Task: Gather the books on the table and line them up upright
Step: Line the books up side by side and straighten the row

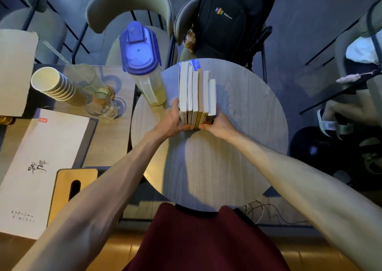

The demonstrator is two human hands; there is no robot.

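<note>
Six books (196, 93) stand upright together on tabletop (244, 113), left hand (172, 124) and right hand (220, 124) each in a grip pressing row's sides.

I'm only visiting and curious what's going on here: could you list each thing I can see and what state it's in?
Books: upright in a row on the round table, pressed together.
Left hand: gripping the row's left side.
Right hand: gripping the row's right side.
Pitcher: upright, blue lid shut, yellowish liquid low inside.
Paper cups: nested in a stack.
Two glasses: standing, nearly empty.
Backpack: resting on a chair.
</note>
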